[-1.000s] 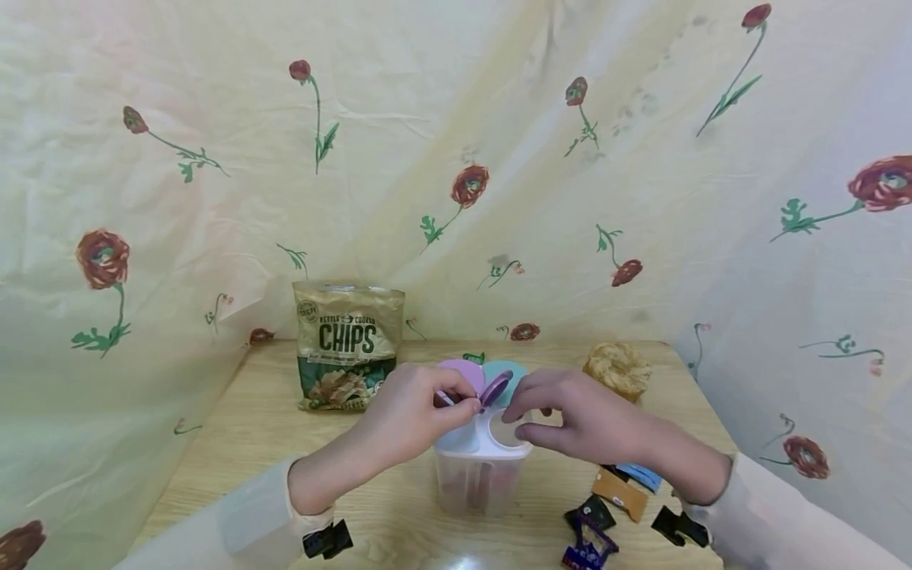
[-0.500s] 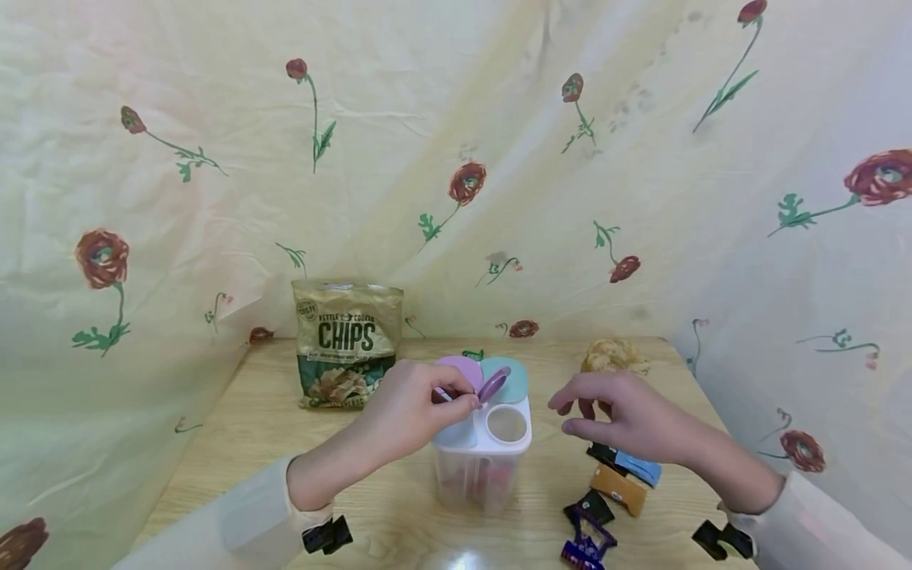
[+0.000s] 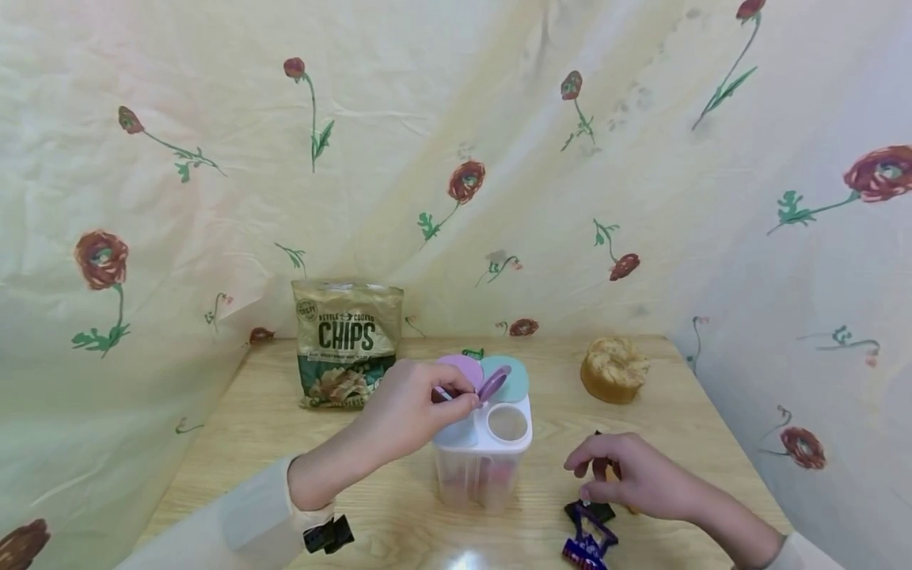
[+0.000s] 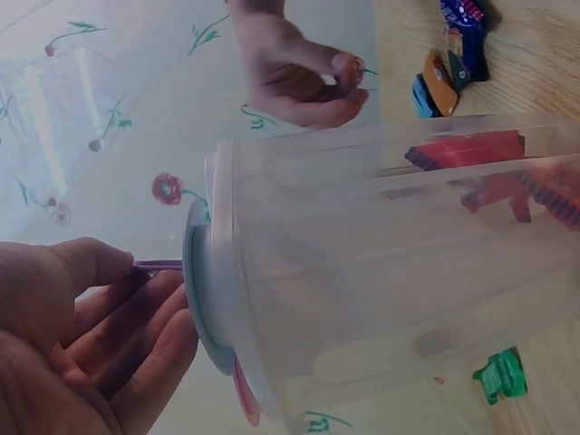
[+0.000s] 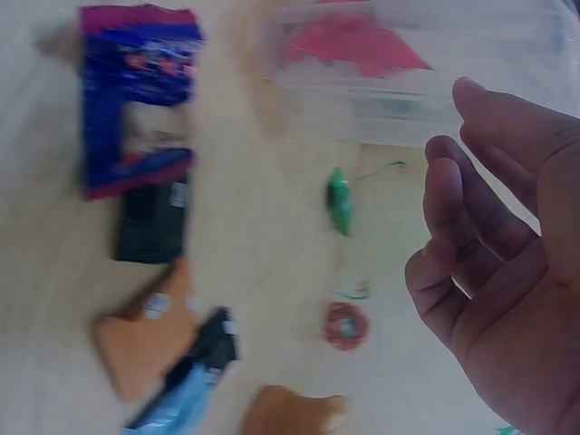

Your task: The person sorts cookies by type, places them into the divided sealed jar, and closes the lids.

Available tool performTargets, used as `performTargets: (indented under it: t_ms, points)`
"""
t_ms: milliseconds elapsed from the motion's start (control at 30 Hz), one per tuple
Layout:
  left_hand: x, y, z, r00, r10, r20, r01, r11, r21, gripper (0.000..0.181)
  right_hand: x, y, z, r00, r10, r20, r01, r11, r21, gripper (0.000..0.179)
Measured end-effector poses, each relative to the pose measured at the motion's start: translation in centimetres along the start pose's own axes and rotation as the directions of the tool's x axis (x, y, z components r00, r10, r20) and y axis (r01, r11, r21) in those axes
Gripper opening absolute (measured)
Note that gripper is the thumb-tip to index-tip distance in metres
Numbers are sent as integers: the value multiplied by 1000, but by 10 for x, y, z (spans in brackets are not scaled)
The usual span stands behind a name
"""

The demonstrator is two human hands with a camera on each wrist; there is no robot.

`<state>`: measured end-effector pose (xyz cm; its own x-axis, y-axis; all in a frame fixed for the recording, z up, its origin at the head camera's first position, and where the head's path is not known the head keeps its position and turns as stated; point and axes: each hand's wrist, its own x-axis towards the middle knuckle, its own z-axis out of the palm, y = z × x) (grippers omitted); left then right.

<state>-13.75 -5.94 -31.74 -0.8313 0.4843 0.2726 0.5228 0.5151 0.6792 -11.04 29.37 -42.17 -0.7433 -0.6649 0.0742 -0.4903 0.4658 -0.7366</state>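
My left hand (image 3: 416, 408) pinches the raised purple flip lid (image 3: 495, 385) of a clear plastic storage box (image 3: 473, 479) with a white top. Below that lid, a round opening (image 3: 507, 425) shows in the top. Red-wrapped pieces (image 4: 471, 149) lie inside the box in the left wrist view. To the right, my right hand (image 3: 630, 477) hovers over small snack packets, fingers loosely bent and holding nothing. In the right wrist view these are a blue-purple packet (image 5: 140, 54), a black one (image 5: 152, 222), an orange one (image 5: 149, 335) and a blue one (image 5: 177, 403).
A chips bag (image 3: 347, 344) stands at the back left of the wooden table (image 3: 242, 475). A round bread-like cake (image 3: 614, 370) sits at the back right. Behind the box lies a small green packet (image 4: 500, 374). Flowered cloth (image 3: 399, 158) hangs behind.
My right hand has moved away from the box's opening, to the right and towards me, and is now over the packets. The left hand stays at the lid.
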Motion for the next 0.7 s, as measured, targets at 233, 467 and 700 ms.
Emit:
performTargets:
  t_ms: [233,467,700]
  points:
    - [0,0,0,1000,-29,11,29,1000,-4,7,-9,20,17,998,25,57,-31,995,93,24]
    - [0,0,0,1000,-22,8,22,1000,-2,7,-10,28,29,983,106,150,-128,981,145,27]
    - [-1,0,0,1000,-26,1,26,1000,12,7,-11,34,42,967,154,203,-186,971,149,26]
